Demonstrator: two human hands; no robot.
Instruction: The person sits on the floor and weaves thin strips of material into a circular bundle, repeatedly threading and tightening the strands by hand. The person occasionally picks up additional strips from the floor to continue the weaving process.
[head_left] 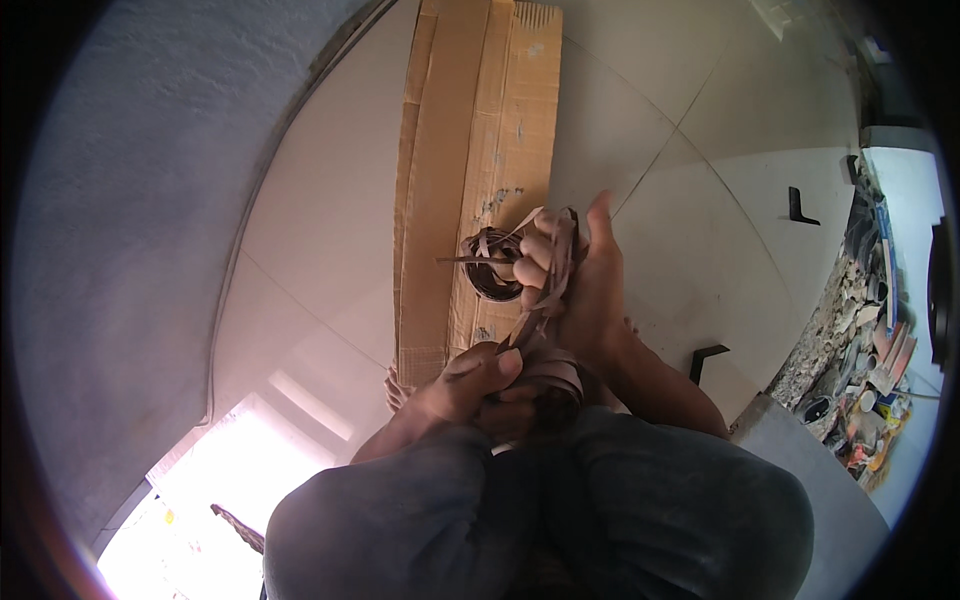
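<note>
A tangle of flat brown strips point(545, 290) runs between both hands. My right hand point(580, 280) is raised and closed around the upper part of the strips, thumb pointing up. A dark coil of the same strip point(492, 265) hangs beside its fingers on the left. My left hand point(475, 385) sits lower, near my knees, gripping the lower end of the strips, where a looped bundle point(555, 375) gathers. My dark-trousered knees point(540, 510) fill the bottom of the view.
A long flattened cardboard sheet point(480, 130) lies on the pale tiled floor point(690, 200) under the hands. A grey wall point(130, 250) rises on the left. Rubble and litter point(860, 340) pile up at the right. Two black brackets point(800, 205) lie on the tiles.
</note>
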